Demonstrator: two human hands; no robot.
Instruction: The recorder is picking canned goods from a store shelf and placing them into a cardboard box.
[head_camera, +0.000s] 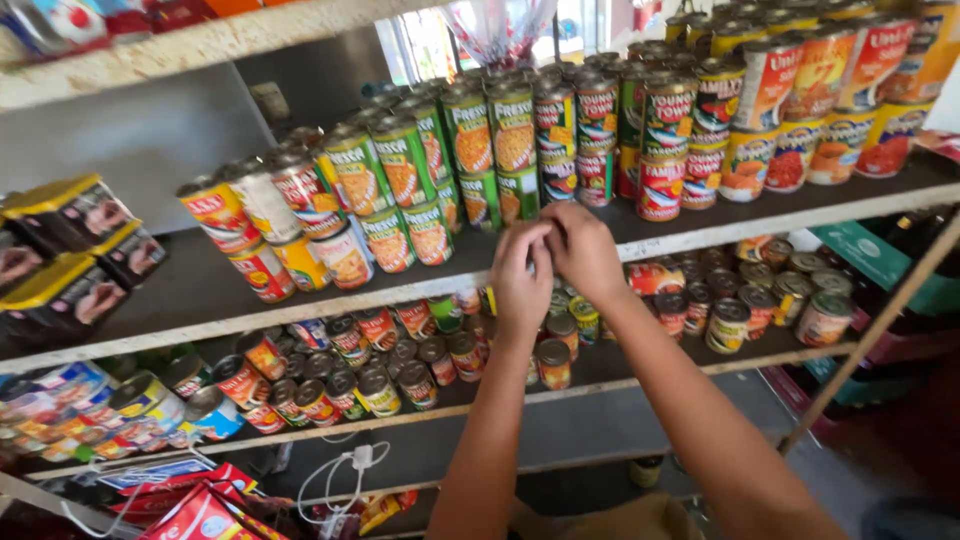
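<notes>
- The left hand (520, 280) and the right hand (580, 250) are meeting at the front edge of the middle shelf (700, 235), just below the stacked green-labelled cans (500, 150).
- Both sets of fingers are curling inward against each other, pinching something small between them; what it is, I cannot tell, since the hands are hiding it.
- Both forearms are reaching up and forward from below, wrists bent slightly, knuckles facing the camera.
- Judged risk: the two-high can stacks are standing close behind the knuckles, so a jerk upward could be knocking the front green cans off the edge.
- Judged risk: the small tins (555, 360) on the lower shelf (620, 375) are sitting right under the wrists, so a dropped item could be toppling them.
- The white cable (340, 480) hanging lower down is lying well apart from both hands.
</notes>
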